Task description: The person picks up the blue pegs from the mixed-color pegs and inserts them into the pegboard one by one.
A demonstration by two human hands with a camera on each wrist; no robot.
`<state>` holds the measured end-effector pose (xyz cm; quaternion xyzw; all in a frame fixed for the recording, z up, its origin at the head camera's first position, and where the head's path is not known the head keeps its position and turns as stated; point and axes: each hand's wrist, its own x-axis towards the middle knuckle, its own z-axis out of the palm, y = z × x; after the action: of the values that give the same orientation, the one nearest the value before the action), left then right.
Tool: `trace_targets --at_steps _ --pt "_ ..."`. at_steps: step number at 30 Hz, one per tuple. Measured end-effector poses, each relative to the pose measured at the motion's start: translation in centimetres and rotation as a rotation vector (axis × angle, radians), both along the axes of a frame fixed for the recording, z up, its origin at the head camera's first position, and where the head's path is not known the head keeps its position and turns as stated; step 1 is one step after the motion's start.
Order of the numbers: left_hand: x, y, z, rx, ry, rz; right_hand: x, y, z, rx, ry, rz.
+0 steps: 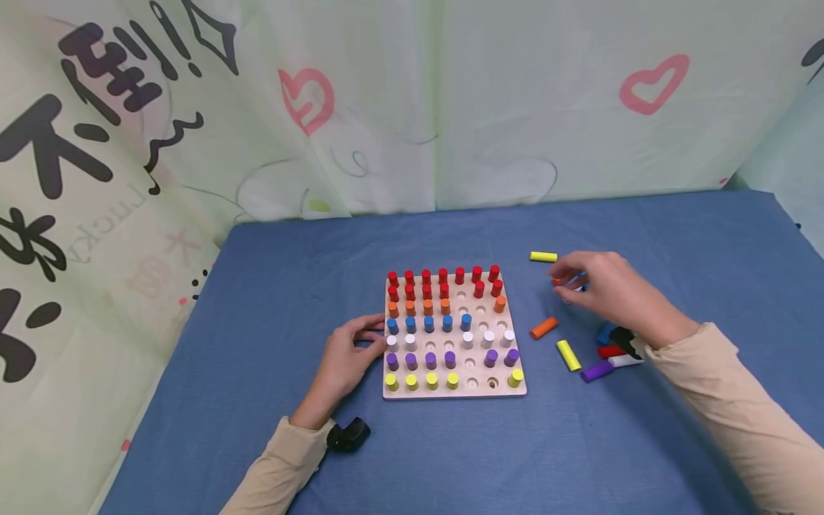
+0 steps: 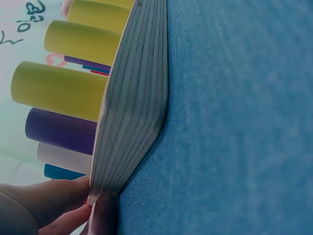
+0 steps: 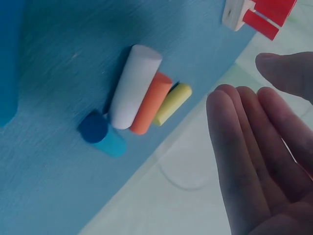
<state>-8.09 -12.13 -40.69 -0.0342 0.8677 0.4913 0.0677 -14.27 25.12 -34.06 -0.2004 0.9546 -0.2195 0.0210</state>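
A wooden pegboard (image 1: 444, 393) stands mid-table, with rows of red, orange, blue, white, purple and yellow pegs; several holes are bare. My left hand (image 1: 344, 357) grips its left edge, where fingertips and thumb meet the layered side (image 2: 137, 98) in the left wrist view. To the right of the board my right hand (image 1: 599, 286) hovers over loose pegs. Its thumb and fingers are apart, holding nothing in the right wrist view. Near that hand lie a white peg (image 3: 136, 88), an orange peg (image 3: 151, 103), a yellow peg (image 3: 173, 104) and a blue peg (image 3: 102, 134).
Closer to me on the right are another orange peg (image 1: 544, 328), a second yellow peg (image 1: 569, 355), a purple peg (image 1: 596, 370), a red peg (image 1: 611, 351) and a white one. A blue cloth (image 1: 450, 458) covers the table; a printed curtain (image 1: 515, 107) hangs behind.
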Motion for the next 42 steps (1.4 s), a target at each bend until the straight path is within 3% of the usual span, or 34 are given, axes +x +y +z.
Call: trace_targets --at_steps 22,42 --pt "0.1 0.0 -0.1 0.002 0.008 -0.005 -1.4 2.3 -0.7 0.030 -0.042 -0.087" --pt "0.1 0.0 -0.1 -0.004 0.013 -0.006 -3.0 3.2 -1.2 0.061 -0.143 -0.164"
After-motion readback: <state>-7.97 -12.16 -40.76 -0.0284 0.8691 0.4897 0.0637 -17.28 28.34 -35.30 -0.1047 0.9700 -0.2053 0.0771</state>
